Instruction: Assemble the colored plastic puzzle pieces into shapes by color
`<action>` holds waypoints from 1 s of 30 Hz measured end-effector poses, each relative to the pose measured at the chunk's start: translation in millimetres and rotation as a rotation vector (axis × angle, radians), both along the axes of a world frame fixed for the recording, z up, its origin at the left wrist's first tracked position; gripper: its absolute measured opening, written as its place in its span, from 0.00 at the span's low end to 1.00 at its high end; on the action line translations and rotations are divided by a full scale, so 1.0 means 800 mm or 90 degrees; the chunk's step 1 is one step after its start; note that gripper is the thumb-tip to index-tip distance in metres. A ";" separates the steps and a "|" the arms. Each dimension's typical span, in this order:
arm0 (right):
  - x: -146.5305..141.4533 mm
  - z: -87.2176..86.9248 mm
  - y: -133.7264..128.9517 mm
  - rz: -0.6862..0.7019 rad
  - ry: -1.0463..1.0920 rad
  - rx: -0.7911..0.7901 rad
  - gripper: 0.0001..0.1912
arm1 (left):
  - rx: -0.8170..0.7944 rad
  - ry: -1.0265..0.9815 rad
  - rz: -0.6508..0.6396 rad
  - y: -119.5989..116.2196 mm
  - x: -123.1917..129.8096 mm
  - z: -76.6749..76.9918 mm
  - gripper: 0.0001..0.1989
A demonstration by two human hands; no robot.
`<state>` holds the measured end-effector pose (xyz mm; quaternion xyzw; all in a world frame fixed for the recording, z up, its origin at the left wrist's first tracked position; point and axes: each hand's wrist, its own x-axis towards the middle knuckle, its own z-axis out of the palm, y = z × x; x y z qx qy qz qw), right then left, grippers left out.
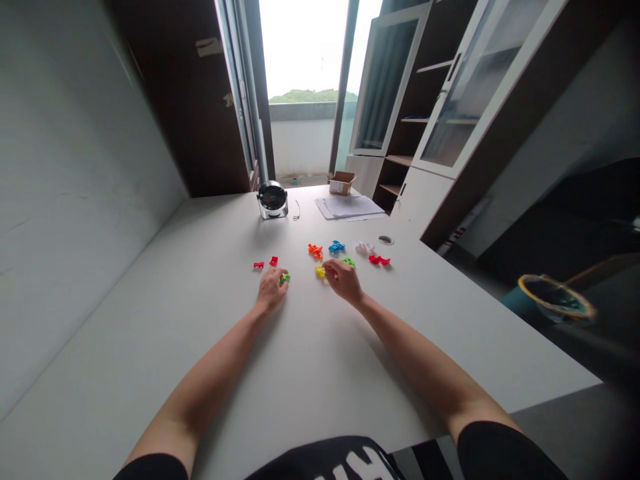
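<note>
My left hand (271, 291) rests low on the white table, its fingers curled around a small green plastic piece (285, 278). Two small red pieces (259, 265) lie just beyond that hand. My right hand (345, 281) is over the small piles, fingertips drawn together beside a yellow piece (320, 271); what they pinch is too small to make out. Bright green pieces (349, 262) show partly behind its knuckles. Farther off lie an orange pile (315, 251), a blue pile (337, 247), a white pile (365, 247) and a red pile (379, 260).
A round black device on a stand (273, 199) stands at the table's back. Near the far edge are paper sheets (350, 207) and an open cardboard box (342, 183). A round cable hole (385, 239) is at the right. A yellow-rimmed bin (555, 293) stands beyond the right edge.
</note>
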<state>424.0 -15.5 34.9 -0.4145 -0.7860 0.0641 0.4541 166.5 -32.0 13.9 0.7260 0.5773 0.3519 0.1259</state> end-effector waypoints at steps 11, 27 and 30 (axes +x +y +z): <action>-0.041 -0.013 -0.029 0.165 -0.101 -0.008 0.12 | 0.018 0.062 -0.015 -0.008 0.004 0.002 0.05; -0.035 -0.012 -0.024 0.140 -0.182 0.035 0.09 | -0.085 -0.215 -0.163 -0.002 0.014 -0.002 0.09; -0.036 -0.015 -0.023 0.137 -0.197 0.049 0.11 | -0.125 -0.372 -0.240 -0.001 0.020 -0.003 0.08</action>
